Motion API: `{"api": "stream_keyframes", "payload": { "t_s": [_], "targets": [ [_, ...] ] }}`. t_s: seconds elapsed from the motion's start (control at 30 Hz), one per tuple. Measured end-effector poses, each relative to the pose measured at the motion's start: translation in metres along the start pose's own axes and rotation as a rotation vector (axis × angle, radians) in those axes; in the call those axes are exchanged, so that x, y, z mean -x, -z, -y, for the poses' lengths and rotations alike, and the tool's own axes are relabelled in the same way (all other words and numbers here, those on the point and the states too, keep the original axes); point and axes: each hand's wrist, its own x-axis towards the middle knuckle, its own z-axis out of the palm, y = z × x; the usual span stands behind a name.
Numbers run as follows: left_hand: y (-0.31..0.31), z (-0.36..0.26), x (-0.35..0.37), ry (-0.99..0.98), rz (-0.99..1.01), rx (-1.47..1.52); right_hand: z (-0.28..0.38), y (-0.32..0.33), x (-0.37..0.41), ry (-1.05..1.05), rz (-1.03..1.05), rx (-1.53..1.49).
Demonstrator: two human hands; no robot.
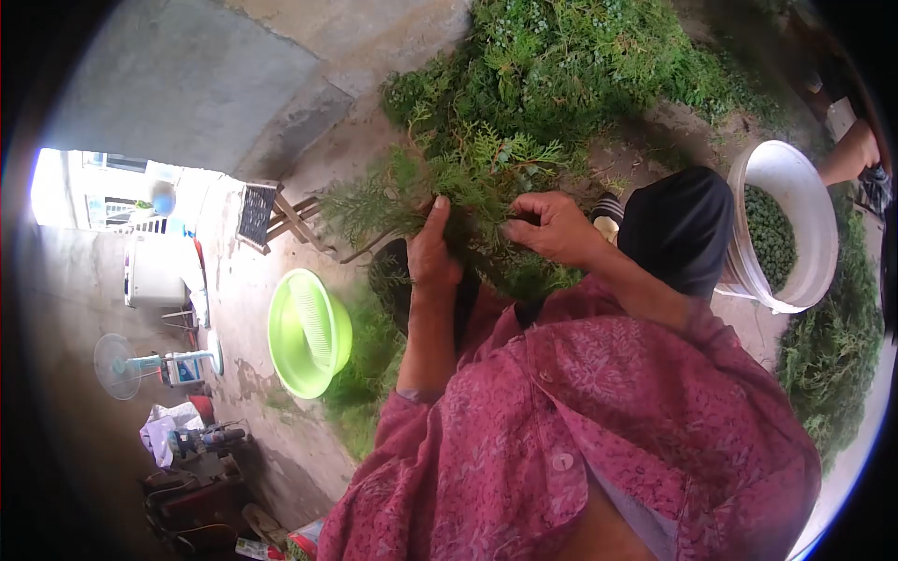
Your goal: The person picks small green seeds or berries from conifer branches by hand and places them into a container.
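A green leafy branch (388,192) spreads between my two hands, above my lap. My left hand (435,248) is closed round its stem, thumb pointing up. On the right side of the sprig, my right hand (552,226) has its thumb and fingertips pinched together at the foliage; what they grip is too small to make out. Just beyond the hands lies a large heap of similar branches (571,75). A white bucket (816,224) to the right holds many small green cones (769,238).
A lime green basin (309,334) is on the floor at left, beside loose greenery (365,374). Farther left are a folding stool (267,217) and a fan (119,366). Another person's arm (851,154) shows at the right edge, near more branches (828,360).
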Motion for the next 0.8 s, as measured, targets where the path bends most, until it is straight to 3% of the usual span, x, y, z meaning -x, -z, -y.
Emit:
{"api": "stream_keyframes", "payload": {
  "t_s": [0.13, 0.23, 0.33, 0.4, 0.47, 0.57, 0.63, 0.73, 0.77, 0.8],
  "targets": [
    [-0.001, 0.001, 0.002, 0.014, -0.029, -0.022, -0.014, -0.007, -0.007, -0.015, -0.102, -0.026],
    [-0.001, 0.001, 0.003, 0.005, 0.072, -0.031, -0.002, -0.008, -0.006, -0.065, -0.069, -0.07],
    [-0.013, 0.001, 0.01, 0.032, 0.174, 0.199, 0.007, -0.012, -0.005, 0.018, -0.057, -0.122],
    [-0.025, 0.007, 0.019, 0.115, 0.087, 0.416, 0.006, -0.014, -0.006, 0.012, -0.054, -0.124],
    [-0.029, 0.018, 0.02, 0.149, 0.062, 0.399, 0.003, -0.016, -0.006, 0.004, -0.05, -0.126],
    [-0.015, 0.031, 0.01, 0.152, 0.044, 0.243, -0.004, -0.018, -0.002, 0.106, -0.086, -0.057],
    [-0.01, 0.032, 0.005, 0.46, 0.076, 0.289, -0.004, -0.013, -0.001, 0.141, -0.085, 0.262],
    [-0.004, 0.034, 0.002, 0.595, 0.093, 0.346, -0.008, -0.011, -0.002, 0.2, -0.1, 0.376],
    [-0.001, 0.037, -0.002, 0.598, 0.094, 0.343, -0.006, -0.011, -0.002, 0.198, -0.103, 0.375],
    [-0.002, 0.04, -0.005, 0.46, 0.024, 0.252, -0.003, -0.012, -0.002, 0.171, -0.099, 0.481]
  ]
}}
